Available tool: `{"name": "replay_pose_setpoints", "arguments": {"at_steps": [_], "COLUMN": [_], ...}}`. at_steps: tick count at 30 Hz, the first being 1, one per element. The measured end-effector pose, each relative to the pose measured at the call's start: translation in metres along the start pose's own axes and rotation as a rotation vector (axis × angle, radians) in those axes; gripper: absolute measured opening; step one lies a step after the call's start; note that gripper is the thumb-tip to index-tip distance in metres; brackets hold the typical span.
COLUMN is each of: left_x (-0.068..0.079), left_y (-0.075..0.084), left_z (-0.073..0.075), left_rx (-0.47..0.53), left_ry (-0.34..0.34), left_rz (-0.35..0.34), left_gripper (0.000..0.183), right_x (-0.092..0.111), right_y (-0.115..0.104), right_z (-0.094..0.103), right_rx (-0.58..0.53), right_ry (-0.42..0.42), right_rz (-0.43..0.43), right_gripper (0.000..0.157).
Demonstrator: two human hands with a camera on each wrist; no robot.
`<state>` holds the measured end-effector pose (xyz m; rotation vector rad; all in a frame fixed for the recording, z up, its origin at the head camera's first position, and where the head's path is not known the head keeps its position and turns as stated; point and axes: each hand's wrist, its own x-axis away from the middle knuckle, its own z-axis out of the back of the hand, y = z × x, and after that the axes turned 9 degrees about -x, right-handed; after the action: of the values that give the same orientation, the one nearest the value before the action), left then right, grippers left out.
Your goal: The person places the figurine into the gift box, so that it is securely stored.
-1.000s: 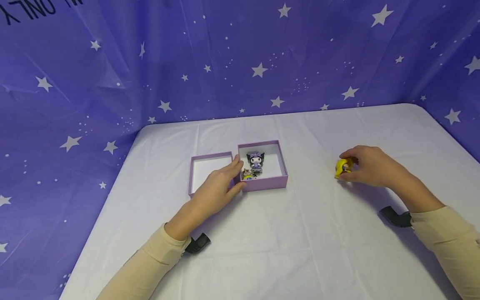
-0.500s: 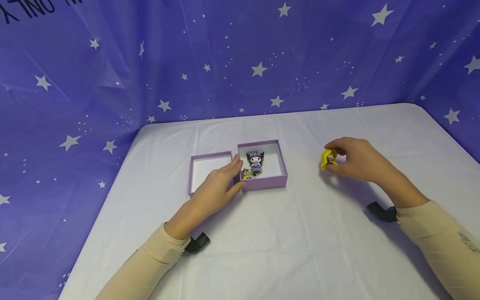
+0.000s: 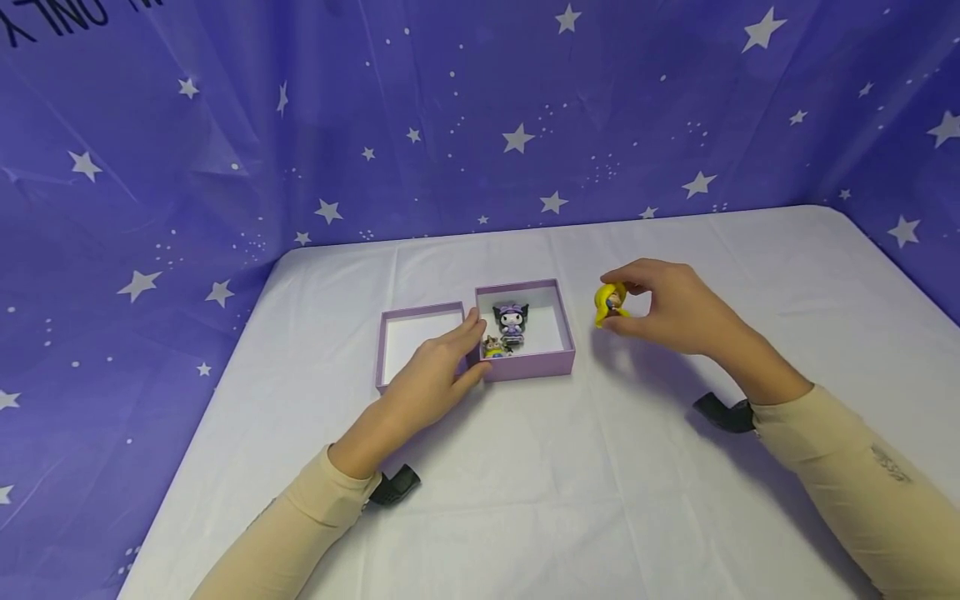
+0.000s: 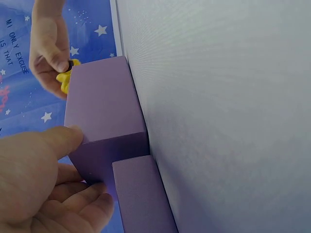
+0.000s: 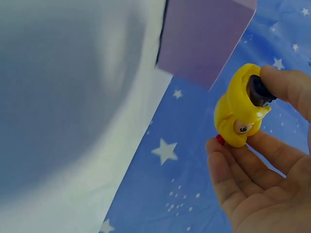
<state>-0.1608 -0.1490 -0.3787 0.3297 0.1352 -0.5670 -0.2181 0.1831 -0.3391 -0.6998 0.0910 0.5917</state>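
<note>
The work is judged to be well along, with one piece in sight left to be boxed.

The table (image 3: 600,492) is bounded at the far side by the backdrop (image 3: 420,125), and wide bare room is left on it to the right of the right hand (image 3: 675,308). By that hand the last piece is gripped between thumb and fingertips, the gap closed down to its width. The left hand (image 3: 431,371) is laid at the box's near left corner, fingers fairly straight along the side wall and thumb at the front; the box seems to be steadied rather than clasped.

The box (image 3: 532,367) is edged by upright walls that must be cleared from above; the right part of its floor is left bare. The lid (image 3: 423,312) is set just beside it on the left, not yet fitted. Inside, the black figure (image 3: 512,323) is laid left of centre, and the small figure (image 3: 492,350) is tucked into the near left corner, partly hidden. The yellow figure (image 5: 238,114) is held outside, near the right wall, apparently raised, judging by the shadow below.
</note>
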Motion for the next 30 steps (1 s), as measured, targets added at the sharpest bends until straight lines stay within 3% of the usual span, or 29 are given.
{"name": "replay_pose_setpoints", "arguments": {"at_steps": [13, 21, 30], "left_x": [0.0, -0.001, 0.0], "left_y": [0.0, -0.001, -0.001], "left_z": [0.0, -0.001, 0.001], "left_rx": [0.009, 0.013, 0.018], "left_ry": [-0.014, -0.013, -0.017], "left_rz": [0.008, 0.006, 0.013], "left_gripper": [0.06, 0.059, 0.059], "right_x": [-0.022, -0.033, -0.047], "right_y": [-0.03, -0.037, -0.04], "right_z": [-0.03, -0.047, -0.054], "right_rx": [-0.078, -0.03, -0.018], "right_ry": [-0.081, -0.186, -0.288], "right_rz": [0.106, 0.108, 0.087], "right_gripper": [0.053, 0.057, 0.051]}}
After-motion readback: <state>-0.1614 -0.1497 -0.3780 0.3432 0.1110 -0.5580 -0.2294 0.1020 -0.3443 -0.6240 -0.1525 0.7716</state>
